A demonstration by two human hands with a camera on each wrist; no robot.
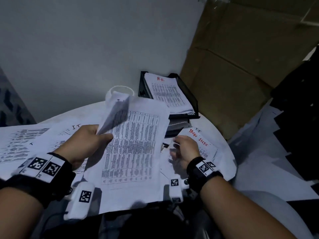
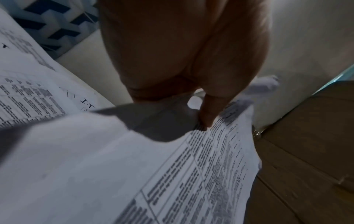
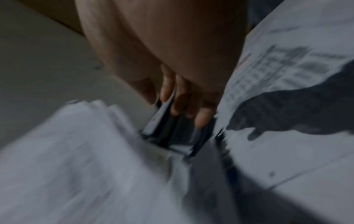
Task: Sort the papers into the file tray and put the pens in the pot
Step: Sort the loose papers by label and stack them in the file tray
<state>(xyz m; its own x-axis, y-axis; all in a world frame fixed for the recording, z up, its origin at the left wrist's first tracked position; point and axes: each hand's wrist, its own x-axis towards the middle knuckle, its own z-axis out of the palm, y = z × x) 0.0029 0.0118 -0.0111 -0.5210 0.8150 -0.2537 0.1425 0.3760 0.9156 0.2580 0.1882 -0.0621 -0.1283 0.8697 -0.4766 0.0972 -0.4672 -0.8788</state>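
The light is dim and cool, so my printed sheets [image 1: 131, 149] look blue-grey rather than white. In the head view the worktop [image 1: 224, 152] rim bows near the frame edges, and the folded page I lift is smeared. My left hand [image 2: 172, 53] casts a dark, soft-edged shadow across the paper below it. The right wrist view is the worst: heavy streaking blur, only my fingertips [image 3: 203, 119] halfway sharp, with a black hand-shaped shadow on the sheet beside them.
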